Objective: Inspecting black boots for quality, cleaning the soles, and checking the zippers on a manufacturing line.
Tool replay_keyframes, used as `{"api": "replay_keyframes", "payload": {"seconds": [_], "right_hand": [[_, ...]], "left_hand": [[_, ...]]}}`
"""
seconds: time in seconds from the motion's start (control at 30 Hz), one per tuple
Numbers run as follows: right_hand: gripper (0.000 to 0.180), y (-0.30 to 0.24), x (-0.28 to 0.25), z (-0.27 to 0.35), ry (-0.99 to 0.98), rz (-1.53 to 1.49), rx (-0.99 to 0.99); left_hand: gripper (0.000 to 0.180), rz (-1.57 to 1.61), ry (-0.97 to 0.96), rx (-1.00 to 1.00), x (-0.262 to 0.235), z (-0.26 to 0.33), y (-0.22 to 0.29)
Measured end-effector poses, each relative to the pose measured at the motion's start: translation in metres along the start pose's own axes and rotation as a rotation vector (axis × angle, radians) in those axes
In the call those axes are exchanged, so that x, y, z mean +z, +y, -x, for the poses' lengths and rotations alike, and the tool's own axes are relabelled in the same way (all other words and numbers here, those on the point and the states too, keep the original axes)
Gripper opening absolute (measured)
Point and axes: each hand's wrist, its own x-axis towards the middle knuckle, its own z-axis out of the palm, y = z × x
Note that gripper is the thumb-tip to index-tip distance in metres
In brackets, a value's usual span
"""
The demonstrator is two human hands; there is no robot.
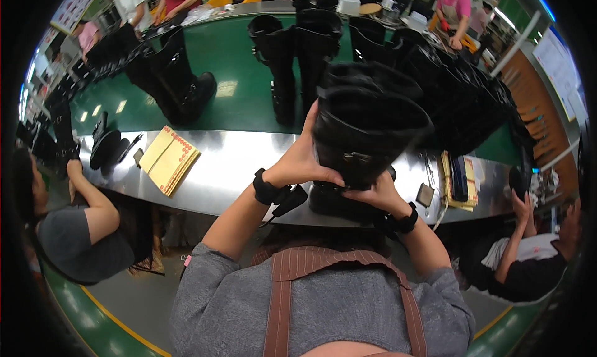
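Observation:
A pair of tall black boots (364, 130) stands upright in front of me at the metal edge of the table, the shafts' openings facing up. The rear boot is mostly hidden behind the front one, and their upper rims are slightly blurred. My left hand (305, 161) wraps the left side of the shafts, thumb across the front near a buckle strap. Low on the front right, my right hand (378, 194) grips the nearer boot around the ankle. Black bands circle both my wrists.
Yellow sheets with red round stickers (169, 160) lie to the left, and a phone (458, 178) rests on another stack at right. More black boots (168, 77) stand on the green belt (233, 65). Co-workers sit close on both sides, the left one (84, 233) holding a boot.

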Motion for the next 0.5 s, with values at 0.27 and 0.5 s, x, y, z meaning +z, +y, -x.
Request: {"api": "replay_keyframes", "payload": {"seconds": [0.27,0.5], "right_hand": [[0.07,-0.061,-0.082,0.01,0.368,0.296,-0.289],[0.046,-0.146,-0.119,-0.027,-0.001,0.687,-0.426]], "left_hand": [[0.121,0.157,0.088,-0.138,0.019,-0.012,-0.012],[0.066,0.166,0.125,-0.089,0.027,-0.003,0.004]]}}
